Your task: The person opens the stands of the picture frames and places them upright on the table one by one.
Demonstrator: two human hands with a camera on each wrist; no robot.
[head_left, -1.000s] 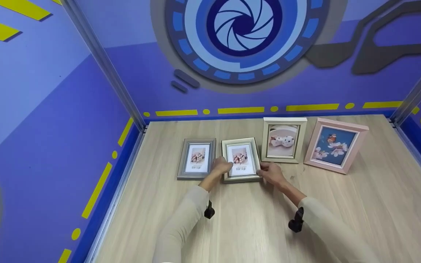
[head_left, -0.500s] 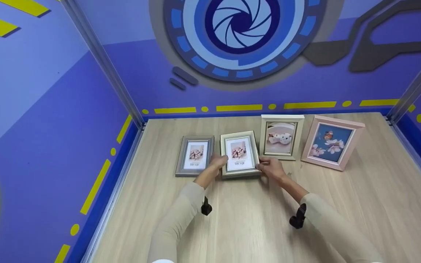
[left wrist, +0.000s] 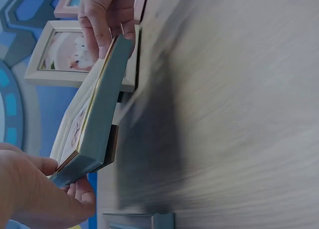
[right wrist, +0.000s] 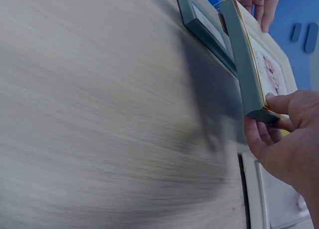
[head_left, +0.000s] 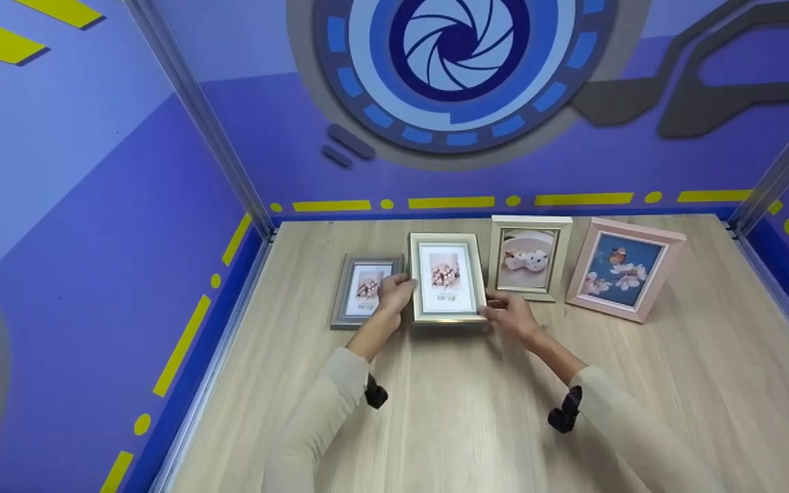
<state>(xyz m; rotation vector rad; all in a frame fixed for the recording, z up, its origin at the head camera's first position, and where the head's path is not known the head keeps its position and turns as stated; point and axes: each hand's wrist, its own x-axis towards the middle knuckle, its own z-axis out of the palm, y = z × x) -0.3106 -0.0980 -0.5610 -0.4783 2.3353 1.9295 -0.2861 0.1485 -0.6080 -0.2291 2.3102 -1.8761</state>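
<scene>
Both hands hold a gold-edged picture frame (head_left: 445, 318) with a flower picture, lifted off the table and tilted up. My left hand (head_left: 395, 294) pinches its left side, thumb on the front. At the lower right corner my right hand (head_left: 511, 313) pinches it, fingers behind, as the right wrist view shows. A brown piece (left wrist: 110, 148) juts from the back of the held frame. A grey picture frame (head_left: 340, 316) lies flat to the left, partly covered by the left hand. Just right of the held one stands a cream picture frame (head_left: 565, 260).
Farther right, a pink picture frame (head_left: 665, 274) stands angled on the wooden table (head_left: 463, 418). A blue-purple back wall (head_left: 435, 185) and a left side wall (head_left: 93, 274) border the tabletop. A black wrist camera (head_left: 563, 411) sits on the right forearm.
The gold-edged picture frame has risen from the table and its face has tipped more upright. My left hand has moved up and left with it; the other frames stay put.
</scene>
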